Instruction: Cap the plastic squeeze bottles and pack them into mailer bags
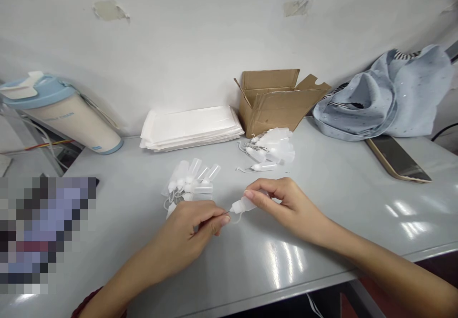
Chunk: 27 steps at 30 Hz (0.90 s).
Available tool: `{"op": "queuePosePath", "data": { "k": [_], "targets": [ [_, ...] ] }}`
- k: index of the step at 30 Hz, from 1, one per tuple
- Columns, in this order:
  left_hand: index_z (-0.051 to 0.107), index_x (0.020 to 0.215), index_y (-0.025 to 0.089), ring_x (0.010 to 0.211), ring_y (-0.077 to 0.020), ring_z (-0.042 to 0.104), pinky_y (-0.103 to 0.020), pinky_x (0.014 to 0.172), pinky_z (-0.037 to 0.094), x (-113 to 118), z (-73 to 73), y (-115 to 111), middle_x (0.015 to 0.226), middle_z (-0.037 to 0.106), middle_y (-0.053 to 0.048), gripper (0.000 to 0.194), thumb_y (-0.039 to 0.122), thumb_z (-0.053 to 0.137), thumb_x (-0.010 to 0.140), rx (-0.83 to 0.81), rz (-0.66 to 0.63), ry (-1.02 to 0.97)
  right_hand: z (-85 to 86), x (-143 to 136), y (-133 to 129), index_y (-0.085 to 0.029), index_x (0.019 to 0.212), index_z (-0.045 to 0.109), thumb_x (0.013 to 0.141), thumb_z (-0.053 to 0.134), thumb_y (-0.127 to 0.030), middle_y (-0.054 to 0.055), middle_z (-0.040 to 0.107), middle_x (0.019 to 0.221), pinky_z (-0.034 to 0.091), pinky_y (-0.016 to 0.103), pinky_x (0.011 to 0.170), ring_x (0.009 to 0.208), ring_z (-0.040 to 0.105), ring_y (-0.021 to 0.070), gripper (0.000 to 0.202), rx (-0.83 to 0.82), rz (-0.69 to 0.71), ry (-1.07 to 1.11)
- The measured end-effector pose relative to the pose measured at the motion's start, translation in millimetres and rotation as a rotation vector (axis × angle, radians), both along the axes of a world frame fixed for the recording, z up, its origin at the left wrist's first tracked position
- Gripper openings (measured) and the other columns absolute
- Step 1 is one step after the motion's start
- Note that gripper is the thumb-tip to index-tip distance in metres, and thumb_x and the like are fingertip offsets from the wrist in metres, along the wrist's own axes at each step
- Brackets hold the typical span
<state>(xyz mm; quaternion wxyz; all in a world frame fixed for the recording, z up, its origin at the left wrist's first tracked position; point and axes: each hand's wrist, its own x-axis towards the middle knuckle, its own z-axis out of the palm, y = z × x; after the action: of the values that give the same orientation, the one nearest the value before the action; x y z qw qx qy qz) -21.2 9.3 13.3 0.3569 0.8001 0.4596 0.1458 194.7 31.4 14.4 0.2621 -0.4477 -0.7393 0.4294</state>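
My right hand [282, 203] is closed around a small translucent squeeze bottle [241, 205] with a white cap and a thin needle tip, tilted so the tip points left. My left hand [200, 225] pinches the thin needle at its end between thumb and fingertips. A short white strap hangs below the cap. Left of the bottle, behind my left hand, lies a pile of similar squeeze bottles [193, 177], partly hidden by that hand. Another pile of these bottles [275, 146], with thin needles and straps, lies beyond my right hand, by the box.
An open cardboard box [282, 110] stands against the wall beside a stack of white packets [193, 126]. At the left are a tumbler [77, 117] and a pixelated device. A blue cloth bag [386, 98] and a phone [397, 158] lie at the right of the grey table [322, 270].
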Motion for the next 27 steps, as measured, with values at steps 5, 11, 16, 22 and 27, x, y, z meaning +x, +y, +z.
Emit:
{"op": "queuePosePath", "data": {
  "k": [5, 11, 16, 22, 27],
  "targets": [
    [0.057, 0.069, 0.017, 0.053, -0.0097, 0.049, -0.021, 0.056, 0.037, 0, -4.2, 1, 0.057, 0.050, 0.005, 0.032, 0.026, 0.039, 0.095, 0.046, -0.034, 0.018, -2.3, -1, 1, -0.017, 0.079, 0.066, 0.093, 0.045, -0.037, -0.002, 0.054, 0.061, 0.033, 0.022, 0.050, 0.056, 0.046, 0.0098, 0.032, 0.008, 0.015, -0.052],
    [0.048, 0.065, 0.017, 0.056, -0.0103, 0.048, -0.021, 0.057, 0.035, -1, -8.6, 1, 0.061, 0.050, 0.004, 0.032, 0.021, 0.036, 0.095, 0.074, -0.100, 0.018, -5.6, -2, 2, -0.014, 0.083, 0.066, 0.093, 0.044, -0.034, 0.001, 0.061, 0.067, 0.034, 0.021, 0.051, 0.057, 0.048, 0.0096, 0.032, 0.000, 0.065, -0.083],
    [0.045, 0.064, 0.018, 0.055, -0.0105, 0.046, -0.022, 0.056, 0.034, 1, -9.2, 0, 0.059, 0.049, 0.003, 0.031, 0.016, 0.036, 0.093, 0.098, -0.118, 0.039, -6.7, -4, -2, -0.013, 0.084, 0.066, 0.093, 0.045, -0.032, -0.001, 0.056, 0.060, 0.033, 0.020, 0.050, 0.051, 0.044, 0.0079, 0.030, 0.079, 0.104, -0.075],
    [0.049, 0.065, 0.017, 0.053, -0.0111, 0.048, -0.023, 0.055, 0.035, 1, -13.5, 2, 0.059, 0.053, 0.003, 0.031, 0.016, 0.036, 0.093, 0.163, -0.122, 0.057, -9.4, -6, -4, -0.012, 0.084, 0.064, 0.093, 0.046, -0.029, -0.002, 0.055, 0.058, 0.034, 0.020, 0.051, 0.049, 0.043, 0.0074, 0.026, 0.189, 0.157, -0.062],
    [0.055, 0.069, 0.017, 0.053, -0.0111, 0.050, -0.022, 0.053, 0.036, 1, -14.0, 1, 0.058, 0.054, 0.003, 0.030, 0.018, 0.036, 0.093, 0.195, -0.102, 0.059, -9.5, -6, -4, -0.012, 0.084, 0.064, 0.092, 0.047, -0.029, 0.000, 0.058, 0.062, 0.035, 0.020, 0.052, 0.051, 0.045, 0.0077, 0.025, 0.210, 0.143, -0.044]
  ]
}}
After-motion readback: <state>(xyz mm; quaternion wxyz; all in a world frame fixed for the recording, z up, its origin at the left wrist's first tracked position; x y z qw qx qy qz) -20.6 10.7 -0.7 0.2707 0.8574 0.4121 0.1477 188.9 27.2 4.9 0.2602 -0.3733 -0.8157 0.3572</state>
